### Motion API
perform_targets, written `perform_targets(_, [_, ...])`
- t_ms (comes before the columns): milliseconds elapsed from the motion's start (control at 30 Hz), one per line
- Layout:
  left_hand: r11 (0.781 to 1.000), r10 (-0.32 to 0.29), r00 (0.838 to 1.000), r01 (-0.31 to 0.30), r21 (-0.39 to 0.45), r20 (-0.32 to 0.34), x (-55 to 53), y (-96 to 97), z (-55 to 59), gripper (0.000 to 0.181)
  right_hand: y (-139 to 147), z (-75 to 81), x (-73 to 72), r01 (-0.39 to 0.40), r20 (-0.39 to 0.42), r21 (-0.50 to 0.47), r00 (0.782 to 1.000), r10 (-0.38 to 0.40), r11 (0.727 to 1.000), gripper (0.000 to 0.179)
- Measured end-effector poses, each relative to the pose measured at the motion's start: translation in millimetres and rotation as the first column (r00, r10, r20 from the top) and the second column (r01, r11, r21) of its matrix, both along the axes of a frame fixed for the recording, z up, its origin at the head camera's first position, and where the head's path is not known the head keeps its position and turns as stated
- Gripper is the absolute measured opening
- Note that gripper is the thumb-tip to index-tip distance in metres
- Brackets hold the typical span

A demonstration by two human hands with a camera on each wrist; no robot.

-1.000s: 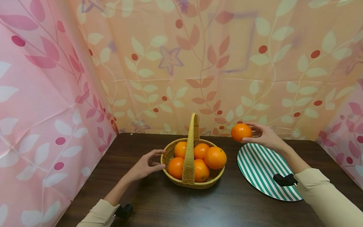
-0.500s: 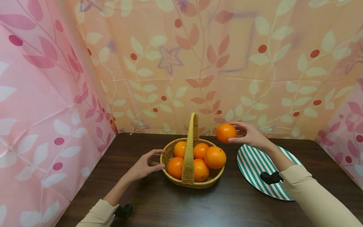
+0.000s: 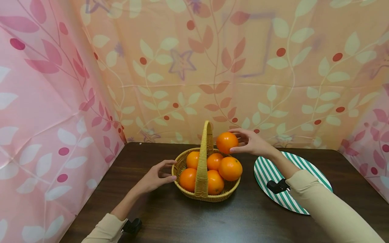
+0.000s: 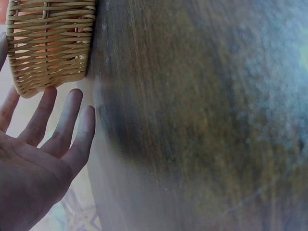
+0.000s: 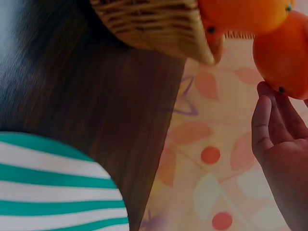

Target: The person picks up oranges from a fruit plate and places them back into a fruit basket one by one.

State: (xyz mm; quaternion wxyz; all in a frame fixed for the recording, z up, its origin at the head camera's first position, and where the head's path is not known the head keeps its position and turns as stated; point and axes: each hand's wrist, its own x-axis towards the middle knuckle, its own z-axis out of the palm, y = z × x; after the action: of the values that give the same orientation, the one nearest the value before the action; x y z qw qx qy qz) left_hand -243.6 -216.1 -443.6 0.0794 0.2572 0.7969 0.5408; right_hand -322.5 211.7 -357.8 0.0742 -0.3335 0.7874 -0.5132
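A yellow wicker basket (image 3: 202,175) with a tall arched handle stands mid-table, several oranges (image 3: 215,182) inside it. Above its back right rim, my right hand (image 3: 253,143) holds another orange (image 3: 227,142) between thumb and fingers; the right wrist view shows this held orange (image 5: 284,55) beside the basket's fruit. On the basket's left side is my left hand (image 3: 156,177), thumb and fingers spread at the rim. In the left wrist view the fingers (image 4: 65,120) are extended near the woven wall (image 4: 50,48); whether they touch it is hard to tell.
A round green-and-white striped placemat (image 3: 273,168) lies on the dark wooden table (image 3: 194,219), to the right of the basket and partly under my right forearm. Floral cloth (image 3: 182,67) hangs behind the table and along its sides.
My right hand has carried the orange leftward, from above the striped placemat to over the basket's back right rim. The left hand and the basket stay put.
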Motion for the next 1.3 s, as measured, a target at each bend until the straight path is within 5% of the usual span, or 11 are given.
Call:
perform_targets(467, [1.000, 0.006, 1.000, -0.006, -0.004, -0.009, 1.4, 0.1, 0.2, 0.056, -25, -7.8, 3.2, -0.090, 0.027, -0.020, 0.995, 0.091, 0.996, 0.065])
perform_targets(1300, [1.000, 0.008, 1.000, -0.008, -0.013, -0.012, 0.5, 0.9, 0.4, 0.056, -33, -3.6, 1.5, -0.099, 0.024, 0.035, 0.995, 0.099, 0.994, 0.069])
